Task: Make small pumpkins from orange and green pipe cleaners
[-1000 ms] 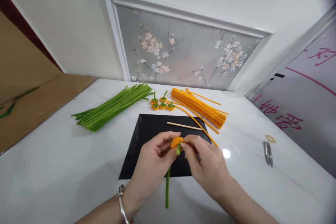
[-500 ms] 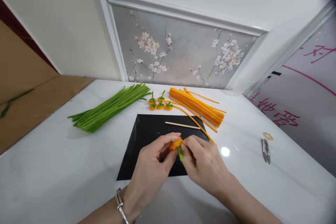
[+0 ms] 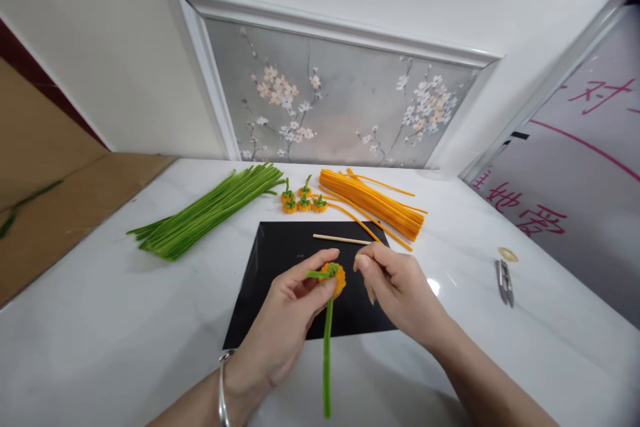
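Head view: right hand (image 3: 401,288), fingertips bunched, now stands clear, so left hand (image 3: 290,310) alone pinches the orange-and-green piece (image 3: 341,276)

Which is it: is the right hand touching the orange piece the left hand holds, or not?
Apart: the head view shows a strip of black mat between the right hand and the orange piece.

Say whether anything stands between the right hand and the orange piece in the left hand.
Nothing visible does; an open gap over the black mat separates the right hand from the orange piece.
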`<control>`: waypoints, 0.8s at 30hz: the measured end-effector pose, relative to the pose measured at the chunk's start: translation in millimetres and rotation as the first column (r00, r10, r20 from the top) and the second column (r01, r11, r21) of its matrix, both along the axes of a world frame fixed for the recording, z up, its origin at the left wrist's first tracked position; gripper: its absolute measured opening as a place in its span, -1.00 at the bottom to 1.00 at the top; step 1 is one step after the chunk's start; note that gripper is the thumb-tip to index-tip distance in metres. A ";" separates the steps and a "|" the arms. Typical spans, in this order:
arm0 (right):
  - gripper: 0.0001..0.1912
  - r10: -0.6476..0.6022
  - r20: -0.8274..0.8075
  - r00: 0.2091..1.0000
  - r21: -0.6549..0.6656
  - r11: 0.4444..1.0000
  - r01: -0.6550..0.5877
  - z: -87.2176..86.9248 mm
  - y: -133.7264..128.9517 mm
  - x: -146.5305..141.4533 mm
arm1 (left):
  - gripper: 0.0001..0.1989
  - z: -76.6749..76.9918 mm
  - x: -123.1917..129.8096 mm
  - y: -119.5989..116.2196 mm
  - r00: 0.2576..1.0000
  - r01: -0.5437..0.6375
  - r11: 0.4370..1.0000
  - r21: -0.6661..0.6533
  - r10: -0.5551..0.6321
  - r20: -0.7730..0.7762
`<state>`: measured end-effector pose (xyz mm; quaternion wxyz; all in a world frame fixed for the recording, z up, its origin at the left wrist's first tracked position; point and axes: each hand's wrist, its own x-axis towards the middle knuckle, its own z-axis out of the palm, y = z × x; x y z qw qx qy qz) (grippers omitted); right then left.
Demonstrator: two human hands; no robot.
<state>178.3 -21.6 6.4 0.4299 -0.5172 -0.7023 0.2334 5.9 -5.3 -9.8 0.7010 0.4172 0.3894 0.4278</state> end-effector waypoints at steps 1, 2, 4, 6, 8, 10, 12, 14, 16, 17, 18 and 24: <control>-0.71 -0.002 -0.021 1.000 -0.017 1.000 0.002 -2.5 -0.8 -1.0 | -0.65 -0.1 -0.3 0.5 1.000 -0.011 1.000 -0.020 0.011 0.008; -0.70 0.025 -0.045 0.999 -0.071 0.997 -0.029 -5.2 -2.1 -2.9 | -0.69 -0.3 -0.6 1.1 1.000 -0.028 1.000 -0.013 0.028 0.009; -0.69 0.128 -0.134 0.983 -0.249 0.955 -0.159 -11.1 -5.3 -9.3 | -0.80 -0.9 -1.5 2.6 0.997 -0.073 0.995 0.064 0.074 -0.016; -0.71 0.202 -0.251 0.947 -0.393 0.873 -0.290 -16.2 -8.3 -18.1 | -0.88 -2.2 -2.6 4.1 0.990 -0.105 0.983 0.152 0.117 -0.076; -0.73 0.194 -0.345 0.918 -0.430 0.837 -0.339 -19.0 -9.8 -26.2 | -0.84 -3.6 -4.1 5.0 0.983 -0.096 0.975 0.198 0.124 -0.138; -0.76 0.152 -0.418 0.896 -0.441 0.828 -0.347 -18.7 -9.4 -30.4 | -0.79 -4.0 -6.3 4.9 0.978 -0.060 0.971 0.232 0.104 -0.182; -0.79 0.113 -0.466 0.877 -0.465 0.813 -0.352 -16.4 -8.0 -29.8 | -0.79 -2.9 -8.8 4.6 0.974 -0.021 0.956 0.293 0.086 -0.212; -0.77 0.084 -0.483 0.872 -0.466 0.818 -0.337 -14.2 -6.8 -26.3 | -0.80 -0.8 -11.1 4.7 0.966 0.010 0.929 0.370 0.087 -0.243; -0.74 0.060 -0.486 0.872 -0.425 0.856 -0.296 -14.0 -6.6 -22.5 | -0.79 0.9 -12.5 5.5 0.952 0.037 0.895 0.444 0.104 -0.288; -0.74 0.052 -0.486 0.872 -0.392 0.879 -0.271 -14.8 -6.9 -21.2 | -0.78 1.1 -12.7 6.1 0.943 0.051 0.878 0.476 0.115 -0.313; -0.77 0.051 -0.485 0.873 -0.357 0.900 -0.251 -16.0 -7.4 -20.5 | -0.77 0.8 -12.6 6.8 0.934 0.066 0.861 0.504 0.125 -0.335; -0.69 0.038 -0.451 0.892 -0.292 0.938 -0.188 -24.0 -8.7 -23.5 | -0.75 -4.7 -10.2 5.5 0.906 0.098 0.755 0.649 0.201 -0.371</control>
